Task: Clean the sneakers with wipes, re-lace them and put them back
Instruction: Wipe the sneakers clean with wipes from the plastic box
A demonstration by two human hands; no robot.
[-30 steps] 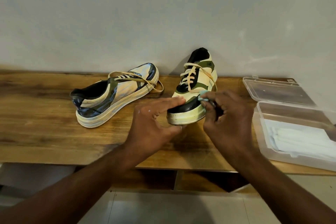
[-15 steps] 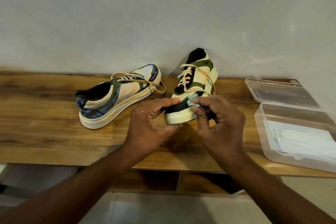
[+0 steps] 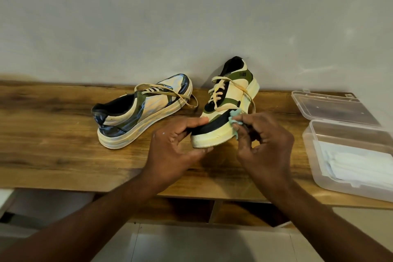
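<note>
your left hand [image 3: 176,147] grips the toe of the right-hand sneaker [image 3: 225,108], thumb under the sole edge and fingers curled over the black toe band, at the middle of the wooden shelf [image 3: 53,151]. your right hand [image 3: 263,144] pinches a small pale green wipe [image 3: 235,118] in curled fingertips against the shoe's cream side. its heel points to the wall [image 3: 191,17], laces loose. the second sneaker [image 3: 140,112] lies just to its left, apart from both hands. an open clear plastic box [image 3: 308,147] of white wipes [image 3: 357,164] sits at the shelf's right end.
</note>
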